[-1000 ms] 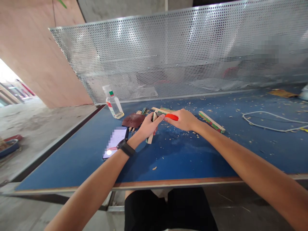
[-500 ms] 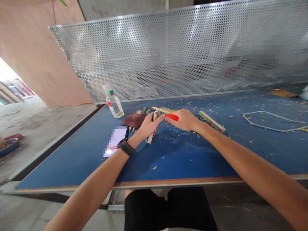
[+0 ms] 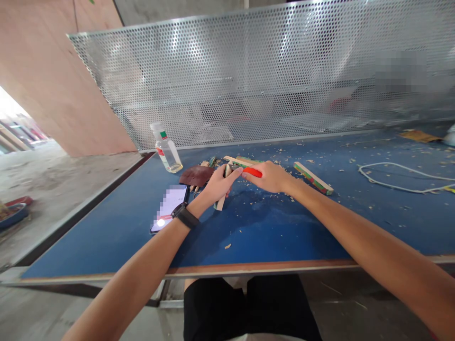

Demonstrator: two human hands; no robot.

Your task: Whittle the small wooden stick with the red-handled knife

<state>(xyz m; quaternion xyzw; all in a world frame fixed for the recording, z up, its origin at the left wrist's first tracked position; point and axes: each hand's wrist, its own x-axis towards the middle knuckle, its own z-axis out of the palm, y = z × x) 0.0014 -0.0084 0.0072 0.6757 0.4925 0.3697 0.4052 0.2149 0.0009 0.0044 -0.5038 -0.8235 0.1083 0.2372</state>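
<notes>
My left hand (image 3: 217, 184), with a black watch on its wrist, is wrapped round a short wooden piece (image 3: 220, 203) whose lower end sticks out below the fingers. My right hand (image 3: 270, 176) grips a red-handled knife (image 3: 253, 172); its metal end lies against the upper part of the wood. The left thumb touches the knife near the front of the handle. Just left of my left hand lies a dark brown leather-like piece (image 3: 196, 175) with small sticks beside it. Behind the hands lie wooden strips (image 3: 245, 161).
A phone (image 3: 169, 206) lies by my left wrist, and a clear bottle (image 3: 168, 154) stands behind it. Right of my hands are a wooden strip (image 3: 313, 178), scattered shavings and a white cord loop (image 3: 391, 164). A perforated metal panel (image 3: 227, 80) borders the blue table's back.
The view has shifted very slightly. Both hands keep their holds on the wood and the knife, with hardly any visible movement.
</notes>
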